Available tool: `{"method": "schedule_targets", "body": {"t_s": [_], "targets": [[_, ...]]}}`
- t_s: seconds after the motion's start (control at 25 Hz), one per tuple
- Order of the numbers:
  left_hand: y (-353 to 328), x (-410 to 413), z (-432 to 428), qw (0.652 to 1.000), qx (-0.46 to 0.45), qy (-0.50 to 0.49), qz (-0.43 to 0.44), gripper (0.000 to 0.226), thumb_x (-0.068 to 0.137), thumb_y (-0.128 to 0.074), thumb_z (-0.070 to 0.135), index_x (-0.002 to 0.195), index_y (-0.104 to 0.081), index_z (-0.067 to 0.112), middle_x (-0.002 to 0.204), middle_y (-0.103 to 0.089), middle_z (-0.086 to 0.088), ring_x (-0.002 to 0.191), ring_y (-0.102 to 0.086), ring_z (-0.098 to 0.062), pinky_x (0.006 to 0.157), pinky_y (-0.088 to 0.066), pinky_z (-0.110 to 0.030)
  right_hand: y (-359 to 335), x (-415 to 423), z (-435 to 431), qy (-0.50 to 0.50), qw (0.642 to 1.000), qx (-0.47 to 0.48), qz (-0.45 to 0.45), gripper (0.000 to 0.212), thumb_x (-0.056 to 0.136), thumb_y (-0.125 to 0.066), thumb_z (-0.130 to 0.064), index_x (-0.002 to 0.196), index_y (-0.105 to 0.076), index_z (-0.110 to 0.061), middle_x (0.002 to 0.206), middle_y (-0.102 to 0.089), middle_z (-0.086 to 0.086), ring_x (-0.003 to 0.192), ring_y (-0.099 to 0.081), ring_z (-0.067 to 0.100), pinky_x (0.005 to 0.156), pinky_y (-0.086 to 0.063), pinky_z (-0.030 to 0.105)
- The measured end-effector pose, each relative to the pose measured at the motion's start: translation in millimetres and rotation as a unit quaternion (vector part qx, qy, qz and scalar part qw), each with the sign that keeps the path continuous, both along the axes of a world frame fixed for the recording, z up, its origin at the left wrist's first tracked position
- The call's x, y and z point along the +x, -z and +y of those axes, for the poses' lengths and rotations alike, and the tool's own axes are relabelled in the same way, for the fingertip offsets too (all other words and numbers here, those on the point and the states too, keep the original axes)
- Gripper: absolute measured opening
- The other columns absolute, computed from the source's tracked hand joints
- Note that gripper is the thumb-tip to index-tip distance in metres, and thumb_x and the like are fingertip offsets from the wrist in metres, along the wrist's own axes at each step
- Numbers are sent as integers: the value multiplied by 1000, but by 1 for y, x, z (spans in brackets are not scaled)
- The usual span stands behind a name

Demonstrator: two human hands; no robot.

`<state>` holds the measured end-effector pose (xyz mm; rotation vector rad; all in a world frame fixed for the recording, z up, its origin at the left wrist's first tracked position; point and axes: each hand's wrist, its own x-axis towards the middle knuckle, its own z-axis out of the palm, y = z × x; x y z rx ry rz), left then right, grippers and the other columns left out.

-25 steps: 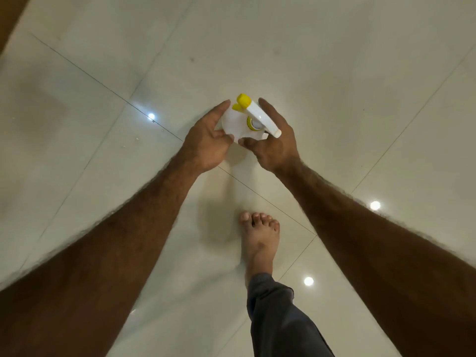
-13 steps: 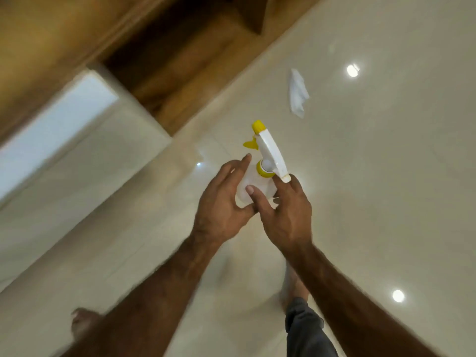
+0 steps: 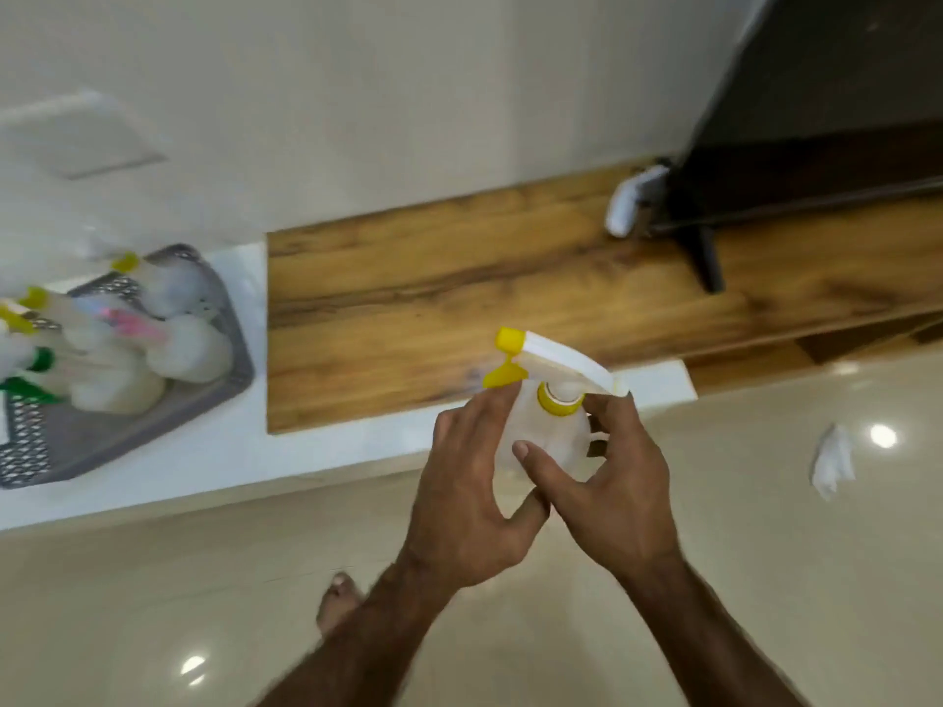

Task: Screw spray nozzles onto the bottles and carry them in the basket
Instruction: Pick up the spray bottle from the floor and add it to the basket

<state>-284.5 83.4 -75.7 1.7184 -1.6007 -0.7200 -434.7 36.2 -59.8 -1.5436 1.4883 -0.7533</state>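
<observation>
1. Two grips hold one bottle (image 3: 553, 433); I see the left grip (image 3: 474, 482) curled round its left side.
2. Right grip (image 3: 612, 494) pinches it, thumb in front, fingers behind.
3. Yellow-white nozzle (image 3: 559, 359) sits on its neck.
4. Basket (image 3: 243, 369) on the table (image 3: 204, 461), well apart to the left.

Translucent white bottle (image 3: 548, 441) with white-and-yellow nozzle (image 3: 548, 362); grey perforated basket (image 3: 153, 415); brown wood-grain shelf (image 3: 459, 298); glossy beige floor (image 3: 791, 579); white crumpled tissue (image 3: 832, 464).
</observation>
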Motion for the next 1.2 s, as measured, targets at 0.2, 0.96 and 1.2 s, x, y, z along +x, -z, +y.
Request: {"method": "schedule_targets", "body": {"t_s": [0.2,0.96,1.2], "targets": [[-33,150,38,994,17,-109,14,86,78,-88,50,150,-52,21,137,-48,9,129,-54,-13,101,-55,-33,-31,137,-8,-202,976,26,-77,53,77,-84,-42,122,-58,-36,117,-69,-22,110,-68,7,91,-60,35],[-3,468,198,943,84,-322,-22,79,86,-67,48,156,-44,21,144,-46,1,127,-47,-23,109,-48,-36,33,504,95,-459,880,15,-125,57,88,-79,-24,141,-58,-20,142,-61,-5,134,-57,15,106,-54,44],[15,532,152,903,-11,-425,-55,63,89,-83,18,142,-50,14,116,-40,17,114,-57,-23,92,-56,-36,52,581,97,-438,896,-50,-61,48,98,-52,-4,146,-53,-10,150,-57,11,143,-51,24,120,-40,30]]}}
